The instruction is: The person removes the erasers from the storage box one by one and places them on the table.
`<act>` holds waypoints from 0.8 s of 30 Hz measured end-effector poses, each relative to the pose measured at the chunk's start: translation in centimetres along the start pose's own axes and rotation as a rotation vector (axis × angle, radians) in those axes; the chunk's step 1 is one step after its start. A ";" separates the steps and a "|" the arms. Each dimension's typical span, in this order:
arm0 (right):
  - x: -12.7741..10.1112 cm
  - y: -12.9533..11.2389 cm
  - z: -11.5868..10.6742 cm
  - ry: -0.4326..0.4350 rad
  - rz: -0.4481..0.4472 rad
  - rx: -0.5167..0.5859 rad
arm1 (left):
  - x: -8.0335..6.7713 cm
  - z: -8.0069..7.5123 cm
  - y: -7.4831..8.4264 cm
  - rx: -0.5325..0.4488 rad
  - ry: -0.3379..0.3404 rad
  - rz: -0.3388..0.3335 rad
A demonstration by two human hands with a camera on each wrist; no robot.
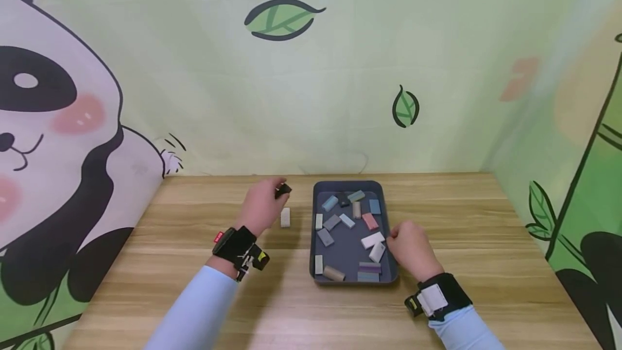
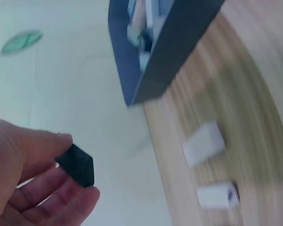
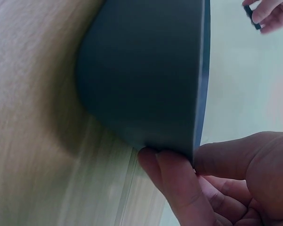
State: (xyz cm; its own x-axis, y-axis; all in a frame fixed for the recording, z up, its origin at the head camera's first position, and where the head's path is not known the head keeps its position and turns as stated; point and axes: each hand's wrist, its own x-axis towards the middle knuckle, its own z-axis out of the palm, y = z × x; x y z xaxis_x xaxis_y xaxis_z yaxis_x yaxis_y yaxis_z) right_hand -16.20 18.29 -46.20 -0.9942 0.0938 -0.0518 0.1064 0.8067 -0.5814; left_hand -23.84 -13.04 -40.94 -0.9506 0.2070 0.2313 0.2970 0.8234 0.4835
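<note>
On a wooden table (image 1: 194, 296), the left hand (image 1: 262, 204) pinches a small black block (image 1: 283, 190) above a white block (image 1: 285, 217), left of the dark tray (image 1: 317, 277). The right hand (image 1: 410, 250) grips the tray's right rim between thumb and fingers.

Worn gear, both arms
Light blue sleeves (image 1: 204, 307); black wrist straps: left (image 1: 236, 246) has red tag, yellow clip; right (image 1: 439, 296) has white patch
</note>
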 end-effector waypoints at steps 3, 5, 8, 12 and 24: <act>0.0 0.1 0.0 0.001 -0.006 0.000 | 0.0 -0.7 -1.8 -0.036 0.046 -0.095; 0.0 0.1 0.0 0.007 -0.011 -0.006 | -0.1 -1.0 -2.8 -0.060 0.067 -0.149; 0.0 0.1 0.0 0.008 -0.009 -0.007 | -0.3 -1.1 -4.4 -0.078 0.095 -0.226; -0.1 0.1 0.0 0.014 -0.014 -0.001 | -0.7 -0.8 -6.5 -0.072 0.134 -0.317; -0.1 0.1 0.0 0.025 -0.015 -0.004 | -1.7 0.7 -10.1 -0.022 0.091 -0.532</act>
State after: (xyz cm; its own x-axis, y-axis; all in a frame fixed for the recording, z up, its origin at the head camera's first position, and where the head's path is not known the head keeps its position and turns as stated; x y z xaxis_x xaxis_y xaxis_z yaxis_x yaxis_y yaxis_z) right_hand -16.13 18.38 -46.27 -0.9951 0.0961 -0.0230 0.0917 0.8102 -0.5790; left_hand -25.25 -21.34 -46.85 -0.9589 -0.2831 0.0213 -0.2206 0.7903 0.5716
